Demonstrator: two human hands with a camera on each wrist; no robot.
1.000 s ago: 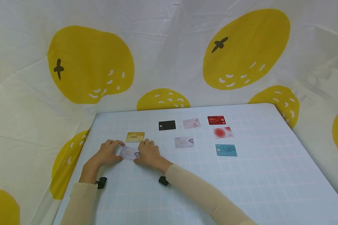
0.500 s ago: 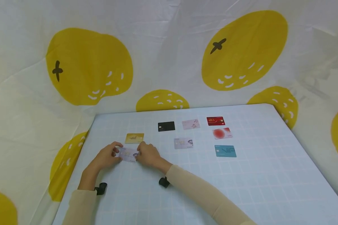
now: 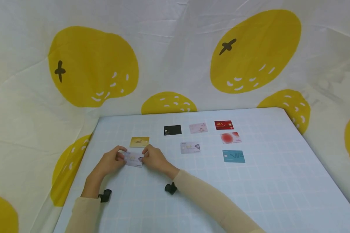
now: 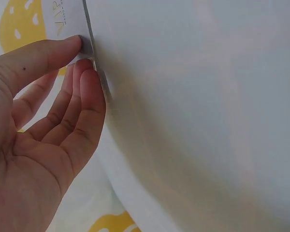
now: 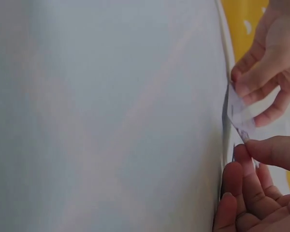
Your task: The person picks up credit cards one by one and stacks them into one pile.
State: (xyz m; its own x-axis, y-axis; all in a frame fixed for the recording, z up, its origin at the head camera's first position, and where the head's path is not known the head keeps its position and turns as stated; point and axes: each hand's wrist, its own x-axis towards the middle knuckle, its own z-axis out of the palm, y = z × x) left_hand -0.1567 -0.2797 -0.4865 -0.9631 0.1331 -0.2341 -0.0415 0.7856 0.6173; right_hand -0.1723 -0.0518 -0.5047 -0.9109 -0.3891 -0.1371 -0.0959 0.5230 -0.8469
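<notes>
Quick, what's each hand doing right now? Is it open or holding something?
Left hand: closed, pinching the left end of a pale purple card.
Right hand: closed, pinching the same card's right end.

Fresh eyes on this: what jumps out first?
Probably the big yellow prints on the white backdrop behind the table. Next, left of centre in the head view, the left hand and right hand holding a lilac card between them. Then perhaps the red card near the table's back edge, right of centre.
</notes>
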